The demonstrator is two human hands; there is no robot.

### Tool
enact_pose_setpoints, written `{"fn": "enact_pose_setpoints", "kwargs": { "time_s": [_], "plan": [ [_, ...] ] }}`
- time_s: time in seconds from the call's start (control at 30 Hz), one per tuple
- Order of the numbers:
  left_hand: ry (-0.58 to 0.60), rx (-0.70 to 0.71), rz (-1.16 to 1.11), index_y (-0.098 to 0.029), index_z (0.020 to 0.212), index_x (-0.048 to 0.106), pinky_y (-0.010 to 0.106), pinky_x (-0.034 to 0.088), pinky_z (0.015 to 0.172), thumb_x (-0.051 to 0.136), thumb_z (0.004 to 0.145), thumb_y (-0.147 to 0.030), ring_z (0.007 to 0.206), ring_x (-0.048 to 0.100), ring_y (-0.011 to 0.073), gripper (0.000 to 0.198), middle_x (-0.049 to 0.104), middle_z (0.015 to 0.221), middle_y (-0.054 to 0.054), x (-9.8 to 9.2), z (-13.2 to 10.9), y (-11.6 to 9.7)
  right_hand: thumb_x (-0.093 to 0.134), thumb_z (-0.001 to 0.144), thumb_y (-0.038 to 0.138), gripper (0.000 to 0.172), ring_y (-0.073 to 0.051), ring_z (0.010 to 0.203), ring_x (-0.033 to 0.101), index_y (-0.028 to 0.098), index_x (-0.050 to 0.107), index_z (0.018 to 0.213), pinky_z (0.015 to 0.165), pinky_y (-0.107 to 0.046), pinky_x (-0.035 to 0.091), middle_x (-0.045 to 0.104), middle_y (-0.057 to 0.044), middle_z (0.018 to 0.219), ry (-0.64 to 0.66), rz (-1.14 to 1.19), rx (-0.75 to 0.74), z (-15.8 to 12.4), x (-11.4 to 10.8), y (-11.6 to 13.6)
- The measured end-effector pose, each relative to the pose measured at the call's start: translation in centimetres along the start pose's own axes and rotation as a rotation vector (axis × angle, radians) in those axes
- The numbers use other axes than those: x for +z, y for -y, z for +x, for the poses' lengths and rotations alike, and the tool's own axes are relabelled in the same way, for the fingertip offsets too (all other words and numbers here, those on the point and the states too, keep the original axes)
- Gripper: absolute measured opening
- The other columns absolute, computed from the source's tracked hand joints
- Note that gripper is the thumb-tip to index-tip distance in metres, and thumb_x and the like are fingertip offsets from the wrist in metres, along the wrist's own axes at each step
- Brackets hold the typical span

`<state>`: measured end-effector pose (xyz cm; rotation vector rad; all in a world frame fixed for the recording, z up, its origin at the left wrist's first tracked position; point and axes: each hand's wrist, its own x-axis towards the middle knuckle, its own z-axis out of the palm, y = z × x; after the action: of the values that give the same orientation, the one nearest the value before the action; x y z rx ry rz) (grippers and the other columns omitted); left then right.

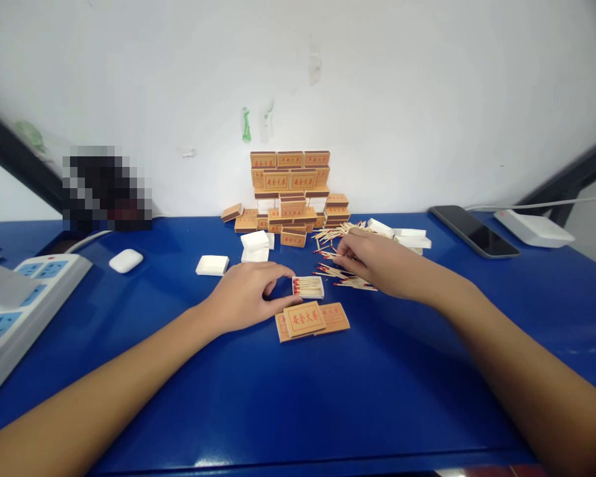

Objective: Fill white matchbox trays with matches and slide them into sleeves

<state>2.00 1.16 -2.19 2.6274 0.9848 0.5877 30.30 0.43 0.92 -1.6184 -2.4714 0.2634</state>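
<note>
Filled tray point(322, 289): a small white matchbox tray on the bench point(278, 411), between the two hands, with matches point(308, 287) lying side by side in it, red heads to the left.
Left hand point(246, 291): palm low beside the tray, thumb and forefinger parted by about its depth; this grip seems to hold it at its left end, one fingertip at the far corner, the thumb at the near side, probably to keep so light a thing from sliding.
Right hand point(377, 258): fingers curled and nearly together among the loose matchsticks point(356, 283); whether this grip has hold of any, I cannot tell.
Tray from each grip: within the left one's span; nearer the person than the right one's fingertips, to their left and apart from them.
Loose matchsticks: spread below and in front of the right fingers, likely kept on that side for easy reach while the left hand steadies the tray.
Matchbox covers point(305, 319): overlapping just nearer the person than the tray, perhaps kept there to be handy.
White trays point(212, 265): left of the matchbox stack point(291, 179), with others beyond the right hand, seemingly set aside to leave working room.
Stack: rises in steps before the wall point(402, 99), likely placed there to be out of the hands' way.
</note>
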Motion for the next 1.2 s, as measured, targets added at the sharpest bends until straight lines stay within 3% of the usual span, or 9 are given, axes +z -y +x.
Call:
{"fn": "enact_pose_setpoints", "kwargs": {
  "time_s": [0.17, 0.3, 0.63, 0.93, 1.2],
  "plan": [
    [0.008, -0.008, -0.005, -0.024, 0.117, 0.075, 0.027, 0.033, 0.055, 0.069, 0.095, -0.053, 0.059, 0.054, 0.0125, 0.037, 0.057, 0.065, -0.005, -0.1, 0.0, 0.0, 0.044, 0.106, 0.045, 0.031, -0.022, 0.079, 0.059, 0.023, 0.054, 0.087, 0.069, -0.036, 0.042, 0.066, -0.009, 0.094, 0.013, 0.082, -0.042, -0.8, -0.4, 1.7],
    [0.01, -0.005, -0.006, -0.024, 0.116, 0.075, 0.027, 0.033, 0.055, 0.07, 0.095, -0.052, 0.059, 0.054, 0.0126, 0.036, 0.057, 0.066, -0.005, -0.1, -0.1, 0.0, 0.046, 0.106, 0.04, 0.027, -0.022, 0.082, 0.062, 0.022, 0.057, 0.088, 0.069, -0.035, 0.044, 0.067, -0.009, 0.097, 0.006, 0.103, -0.131, -1.2, -0.5, 3.0],
    [0.022, -0.012, -0.009, -0.024, 0.115, 0.075, 0.026, 0.033, 0.057, 0.07, 0.095, -0.05, 0.061, 0.055, 0.0131, 0.033, 0.059, 0.068, -0.004, -0.2, -0.1, 0.0, 0.05, 0.109, 0.037, 0.028, -0.02, 0.08, 0.062, 0.017, 0.063, 0.094, 0.068, -0.033, 0.044, 0.065, -0.009, 0.1, 0.073, -0.072, -0.183, -0.9, 0.8, 5.2],
    [0.022, -0.014, -0.006, -0.024, 0.116, 0.075, 0.026, 0.033, 0.056, 0.07, 0.095, -0.05, 0.061, 0.055, 0.0132, 0.034, 0.059, 0.068, -0.003, -0.2, -0.1, 0.0, 0.055, 0.106, 0.026, 0.022, -0.018, 0.074, 0.058, 0.02, 0.064, 0.087, 0.064, -0.032, 0.04, 0.064, -0.007, 0.092, 0.002, -0.144, -0.238, -0.5, 1.6, 5.1],
    [0.03, -0.024, -0.004, -0.024, 0.118, 0.075, 0.026, 0.033, 0.056, 0.07, 0.095, -0.051, 0.061, 0.055, 0.0134, 0.035, 0.059, 0.068, -0.003, -0.3, -0.1, -0.1, 0.054, 0.107, 0.036, 0.024, -0.02, 0.084, 0.062, 0.02, 0.068, 0.095, 0.071, -0.033, 0.044, 0.064, -0.007, 0.1, 0.056, 0.03, -0.185, -0.9, 0.7, 4.9]
  ]
}}
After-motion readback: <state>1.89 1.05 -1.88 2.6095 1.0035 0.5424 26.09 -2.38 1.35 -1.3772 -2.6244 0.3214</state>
